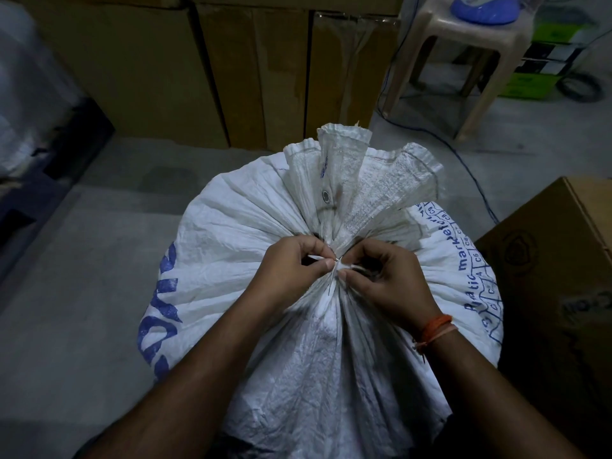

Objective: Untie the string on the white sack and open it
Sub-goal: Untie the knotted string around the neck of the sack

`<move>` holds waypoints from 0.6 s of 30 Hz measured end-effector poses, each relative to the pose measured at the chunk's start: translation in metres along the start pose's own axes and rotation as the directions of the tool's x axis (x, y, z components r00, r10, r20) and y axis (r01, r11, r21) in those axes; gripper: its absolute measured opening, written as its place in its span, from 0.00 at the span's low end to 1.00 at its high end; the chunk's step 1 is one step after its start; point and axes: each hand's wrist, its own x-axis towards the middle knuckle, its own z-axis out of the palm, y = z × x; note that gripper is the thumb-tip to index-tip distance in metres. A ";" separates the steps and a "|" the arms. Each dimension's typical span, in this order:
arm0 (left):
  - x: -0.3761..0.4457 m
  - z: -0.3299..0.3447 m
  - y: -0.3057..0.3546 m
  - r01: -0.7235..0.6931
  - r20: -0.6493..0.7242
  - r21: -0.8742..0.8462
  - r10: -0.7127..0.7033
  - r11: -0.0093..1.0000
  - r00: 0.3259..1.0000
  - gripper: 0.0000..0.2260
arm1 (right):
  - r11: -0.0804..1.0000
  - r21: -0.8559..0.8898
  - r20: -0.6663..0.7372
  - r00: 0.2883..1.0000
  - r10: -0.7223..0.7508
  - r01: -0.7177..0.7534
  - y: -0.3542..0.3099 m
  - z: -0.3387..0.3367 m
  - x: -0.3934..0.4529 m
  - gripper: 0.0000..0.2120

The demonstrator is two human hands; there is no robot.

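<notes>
A full white woven sack [238, 246] with blue print stands upright on the floor in front of me. Its neck is gathered tight, and the loose top [361, 180] fans out above the tie, with a metal eyelet showing. A thin white string [337, 265] is knotted around the neck. My left hand [291, 263] pinches one end of the string between thumb and forefinger. My right hand [387, 276], with an orange thread band on its wrist, pinches the other end right beside the knot. The knot itself is partly hidden by my fingertips.
Tall brown cardboard boxes [212, 74] line the wall behind the sack. Another cardboard box [559, 276] stands close on the right. A beige plastic stool [470, 61] with a blue object on it is at the back right, with cables on the grey floor [82, 293].
</notes>
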 end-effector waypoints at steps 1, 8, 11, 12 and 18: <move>0.000 0.001 0.000 -0.003 0.004 -0.001 0.003 1.000 1.000 0.01 | 1.000 -0.001 0.001 1.000 -0.001 0.001 0.000 0.000 0.000 0.06; 0.000 0.003 0.001 -0.025 0.018 -0.001 0.025 1.000 1.000 0.05 | 1.000 -0.014 0.003 1.000 -0.008 0.008 -0.002 -0.001 0.000 0.07; -0.001 0.000 0.002 -0.031 0.040 -0.019 0.032 0.999 0.999 0.05 | 1.000 -0.004 0.001 1.000 -0.007 0.007 -0.003 -0.001 -0.001 0.07; -0.001 -0.001 0.002 -0.028 0.044 -0.019 0.029 0.999 0.999 0.04 | 1.000 0.002 0.000 1.000 -0.004 0.004 -0.003 0.000 -0.001 0.07; 0.000 -0.009 -0.001 -0.025 0.011 -0.011 0.025 1.000 1.000 0.04 | 1.000 0.014 0.005 1.000 0.009 -0.009 -0.002 0.000 -0.001 0.07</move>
